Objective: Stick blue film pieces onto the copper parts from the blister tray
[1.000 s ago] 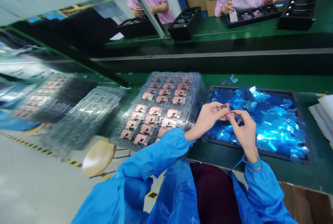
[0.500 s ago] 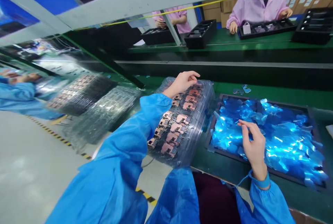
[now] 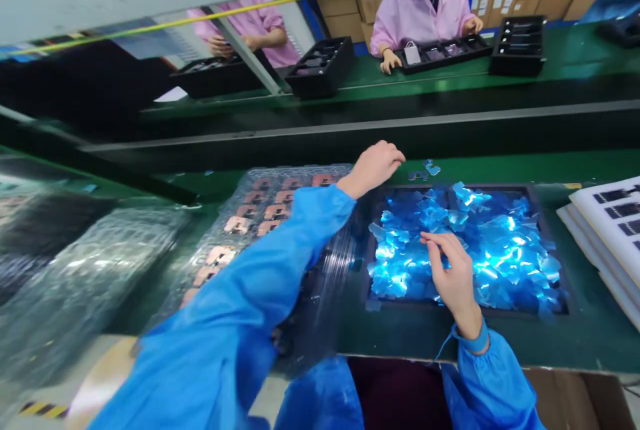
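My left hand [image 3: 376, 167] reaches over the far right corner of a stack of clear plastic trays [image 3: 280, 207] holding copper-coloured parts. Its fingers curl downward, and I cannot see what, if anything, is under them. My right hand [image 3: 450, 273] hovers over a black tray [image 3: 550, 313] heaped with shiny blue film scraps [image 3: 495, 243]. The thumb and fingers are drawn together just above the scraps, and I cannot tell whether they pinch a piece. Two loose blue scraps [image 3: 429, 167] lie on the green table behind the tray.
More clear tray stacks [image 3: 85, 270] stand blurred at the left. White sheets with dark parts [image 3: 610, 217] are stacked at the right, and an open cardboard box [image 3: 575, 397] sits below. Across a dark conveyor [image 3: 400, 130], people in pink coats work at black trays [image 3: 320, 67].
My left hand has moved right, from over the copper parts to the tray stack's far right corner. My right hand stays over the blue scraps. The camera has swung right.
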Available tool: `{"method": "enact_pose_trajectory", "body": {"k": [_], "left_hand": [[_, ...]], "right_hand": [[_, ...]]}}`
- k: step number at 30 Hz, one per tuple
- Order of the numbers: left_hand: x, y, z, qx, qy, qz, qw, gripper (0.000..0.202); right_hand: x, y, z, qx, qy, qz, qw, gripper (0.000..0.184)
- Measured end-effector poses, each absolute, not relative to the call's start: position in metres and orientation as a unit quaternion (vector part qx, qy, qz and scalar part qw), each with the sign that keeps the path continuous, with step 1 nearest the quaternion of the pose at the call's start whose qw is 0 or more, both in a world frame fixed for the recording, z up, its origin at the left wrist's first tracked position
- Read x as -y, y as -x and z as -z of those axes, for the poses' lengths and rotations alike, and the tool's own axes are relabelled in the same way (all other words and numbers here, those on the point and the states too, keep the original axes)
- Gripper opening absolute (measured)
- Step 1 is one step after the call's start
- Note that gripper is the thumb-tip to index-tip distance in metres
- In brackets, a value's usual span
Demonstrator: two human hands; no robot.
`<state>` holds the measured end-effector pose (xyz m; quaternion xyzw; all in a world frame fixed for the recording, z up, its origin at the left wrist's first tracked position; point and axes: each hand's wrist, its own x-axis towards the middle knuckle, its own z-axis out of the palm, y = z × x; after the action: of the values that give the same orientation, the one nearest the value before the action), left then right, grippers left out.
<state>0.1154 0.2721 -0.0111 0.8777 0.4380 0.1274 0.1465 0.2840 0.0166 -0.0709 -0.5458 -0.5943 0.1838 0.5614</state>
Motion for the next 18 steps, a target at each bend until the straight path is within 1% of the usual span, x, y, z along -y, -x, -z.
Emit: {"method": "enact_pose_trajectory", "body": {"k": [2, 3, 5, 8, 12, 18], "left_hand": [[-0.284, -0.158, 0.028, -0.44, -0.871, -0.082, 0.205, 0.018], [-0.289, -0.172, 0.037, -0.445, -0.865, -0.072, 0.221, 0.019], [-0.297, -0.189, 0.053, -0.455, -0.857, -0.073, 0.23, 0.022], [-0.303, -0.19, 0.068, -0.469, -0.845, -0.08, 0.242, 0.019], [-0.305, -0.176, 0.069, -0.482, -0.827, -0.099, 0.27, 0.019], [-0.301, -0.159, 0.049, -0.507, -0.792, -0.166, 0.298, 0.018]], "right_hand": [[-0.017, -0.285, 0.072, 0.596, 0.548, -0.18, 0.558, 0.024], [-0.017, -0.286, 0.072, 0.596, 0.549, -0.179, 0.558, 0.024], [-0.017, -0.287, 0.072, 0.593, 0.55, -0.177, 0.561, 0.024], [-0.017, -0.287, 0.073, 0.586, 0.553, -0.18, 0.564, 0.024], [-0.017, -0.286, 0.072, 0.583, 0.552, -0.189, 0.566, 0.024], [-0.017, -0.286, 0.072, 0.583, 0.549, -0.196, 0.566, 0.025]]}}
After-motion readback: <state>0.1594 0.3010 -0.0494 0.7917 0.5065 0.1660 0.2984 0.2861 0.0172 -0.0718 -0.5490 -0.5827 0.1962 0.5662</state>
